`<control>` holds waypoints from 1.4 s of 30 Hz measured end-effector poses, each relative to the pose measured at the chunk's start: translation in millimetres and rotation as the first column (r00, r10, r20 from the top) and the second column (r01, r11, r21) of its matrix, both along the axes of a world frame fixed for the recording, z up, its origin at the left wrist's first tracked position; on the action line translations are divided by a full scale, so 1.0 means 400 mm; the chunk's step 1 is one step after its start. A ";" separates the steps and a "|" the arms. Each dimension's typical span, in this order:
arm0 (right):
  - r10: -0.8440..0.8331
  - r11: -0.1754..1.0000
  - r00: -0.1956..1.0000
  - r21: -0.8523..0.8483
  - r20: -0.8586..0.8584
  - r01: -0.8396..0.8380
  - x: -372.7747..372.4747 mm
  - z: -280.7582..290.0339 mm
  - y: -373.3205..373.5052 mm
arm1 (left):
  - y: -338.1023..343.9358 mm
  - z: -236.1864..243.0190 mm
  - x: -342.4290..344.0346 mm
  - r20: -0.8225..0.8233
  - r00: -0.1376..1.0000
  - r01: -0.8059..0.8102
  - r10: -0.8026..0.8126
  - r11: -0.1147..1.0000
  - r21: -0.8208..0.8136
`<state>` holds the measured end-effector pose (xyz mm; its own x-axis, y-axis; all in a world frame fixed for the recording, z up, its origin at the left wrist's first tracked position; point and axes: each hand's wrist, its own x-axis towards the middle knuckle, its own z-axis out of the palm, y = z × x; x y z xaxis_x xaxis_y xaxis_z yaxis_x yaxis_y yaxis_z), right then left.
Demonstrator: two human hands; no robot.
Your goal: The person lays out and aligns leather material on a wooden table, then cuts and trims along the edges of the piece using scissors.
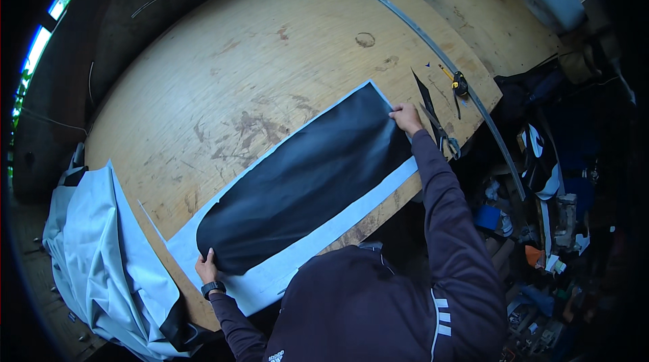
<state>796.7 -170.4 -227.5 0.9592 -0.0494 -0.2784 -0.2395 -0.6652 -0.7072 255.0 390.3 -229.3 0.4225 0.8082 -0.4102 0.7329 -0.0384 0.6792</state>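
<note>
with twelve o'clock straight ahead of the person and the middle of the long, matte black sheet of leather-like material [297,183] as the dial's centre, the bare left hand [207,267] sits between seven and eight, thumb and fingers pinched on the sheet's near end. the bare right hand [407,118] is at two, fingertips clamped together on its far end.

the black sheet lies over a larger, flat white sheet [270,285]. as a judgement, the laying-out looks well along: the black sheet is spread nearly full length. smoothing seems left, since soft ripples run across it and its near end bows; a broad white strip shows from four to seven.

the surface is a pale, scuffed wooden tabletop [223,91], with brown stains towards eleven and a dark ring mark at one. a long grey metal strip [419,34] curves from twelve to three; dark metal scissors [451,146] rest between two and three, near a small black-and-yellow tool [460,83].

a rumpled heap of pale grey-white material [101,247] hangs over the table edge between eight and nine. the room is dim, with a bright window [35,51] at ten and mixed clutter [541,254] at four.
</note>
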 end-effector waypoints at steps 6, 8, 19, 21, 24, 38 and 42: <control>-0.047 0.961 0.999 -0.274 -0.005 0.044 0.017 0.026 0.023 | -0.024 0.004 0.041 -0.038 0.999 0.044 -0.038 0.982 0.185; -0.038 0.959 0.999 -0.281 -0.015 0.033 0.018 0.037 0.023 | -0.025 -0.003 0.051 -0.022 0.999 0.047 -0.043 0.976 0.211; -0.065 0.983 0.998 -0.174 0.001 0.064 0.029 -0.015 -0.002 | 0.017 -0.024 0.034 -0.015 1.000 0.015 -0.013 0.990 0.139; -0.019 0.987 0.999 -0.156 0.043 0.026 0.028 -0.043 0.031 | 0.019 -0.010 0.024 -0.032 0.999 0.045 -0.040 0.983 0.177; 0.060 0.987 0.989 -0.155 0.137 -0.038 0.047 -0.063 0.002 | 0.014 0.020 0.042 -0.058 0.992 0.123 -0.114 0.978 0.167; 0.176 0.963 0.984 -0.212 0.036 -0.164 0.112 -0.131 -0.125 | -0.020 0.011 0.032 -0.044 0.999 -0.004 0.011 0.989 0.149; 0.210 0.969 0.978 -0.135 -0.004 -0.208 0.089 -0.091 -0.124 | -0.005 0.011 0.030 -0.035 0.998 0.060 -0.056 0.990 0.124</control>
<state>832.3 -220.2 -263.7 0.9551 0.1163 -0.2726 -0.0782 -0.7883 -0.6102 267.0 388.2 -224.9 0.4588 0.8282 -0.3218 0.7480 -0.1646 0.6429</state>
